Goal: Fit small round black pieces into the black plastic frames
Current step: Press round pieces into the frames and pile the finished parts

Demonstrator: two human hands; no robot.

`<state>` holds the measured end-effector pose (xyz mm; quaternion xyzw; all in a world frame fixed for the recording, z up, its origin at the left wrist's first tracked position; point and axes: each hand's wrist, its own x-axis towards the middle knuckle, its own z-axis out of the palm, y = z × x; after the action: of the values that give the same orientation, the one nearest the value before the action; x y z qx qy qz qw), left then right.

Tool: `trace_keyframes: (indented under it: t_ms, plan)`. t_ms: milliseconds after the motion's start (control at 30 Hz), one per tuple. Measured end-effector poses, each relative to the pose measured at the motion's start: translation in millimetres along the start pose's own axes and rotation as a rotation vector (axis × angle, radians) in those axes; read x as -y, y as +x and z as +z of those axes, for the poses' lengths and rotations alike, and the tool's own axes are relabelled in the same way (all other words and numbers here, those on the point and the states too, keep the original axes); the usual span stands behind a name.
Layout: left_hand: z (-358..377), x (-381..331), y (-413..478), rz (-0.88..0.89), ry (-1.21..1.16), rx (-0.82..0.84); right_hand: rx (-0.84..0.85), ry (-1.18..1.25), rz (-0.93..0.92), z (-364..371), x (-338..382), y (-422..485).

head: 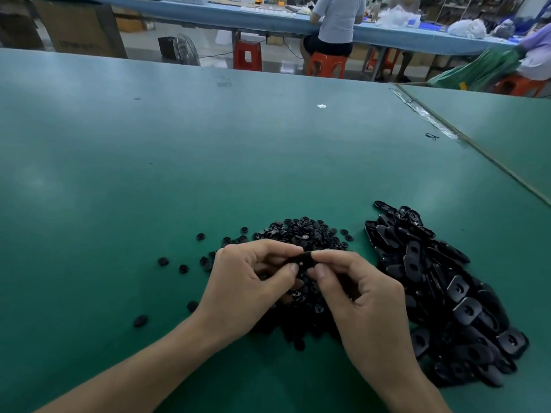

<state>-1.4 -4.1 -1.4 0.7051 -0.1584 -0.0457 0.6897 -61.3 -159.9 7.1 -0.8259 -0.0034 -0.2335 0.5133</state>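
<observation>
My left hand point(250, 281) and my right hand point(357, 290) meet above a heap of small round black pieces point(304, 234). Between their fingertips they pinch one black plastic frame point(304, 258), thumbs and forefingers curled round its ends. Most of that frame is hidden by the fingers, and I cannot tell whether a round piece sits in it. A long pile of black plastic frames point(447, 287) lies to the right of my right hand, on the green table point(208, 162).
Several stray round pieces point(163, 261) lie scattered left of the heap. A seam with clear tape point(426, 114) divides this table from another at the right. Beyond the far edge are red stools point(247, 55), a floor fan and seated people at a blue bench.
</observation>
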Motion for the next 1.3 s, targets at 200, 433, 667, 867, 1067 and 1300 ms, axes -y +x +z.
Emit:
trace_keyframes:
  t_ms: [200, 433, 667, 867, 1067, 1300]
  plan:
    - [-3.2, 1.1, 2.9, -0.020, -0.040, 0.044, 0.020, 0.020, 0.020, -0.3, -1.0, -0.2]
    - [-4.4, 3.1, 3.2, -0.027, -0.075, 0.039, -0.010, 0.113, 0.094, 0.5, -4.9, 1.1]
    - [-4.4, 1.1, 2.1, -0.029, -0.100, 0.057, 0.032, 0.279, 0.184, 0.5, -0.4, 0.6]
    - [-6.3, 0.6, 1.8, -0.033, -0.097, 0.067, 0.035, 0.341, 0.251, -0.5, 0.1, 1.5]
    - [-6.7, -0.7, 3.2, -0.025, -0.101, 0.072, 0.024, 0.298, 0.243, -0.5, -1.7, 2.1]
    - [-7.4, -1.9, 4.1, -0.035, -0.126, 0.087, 0.021, 0.227, 0.175, -0.1, 0.7, 1.9]
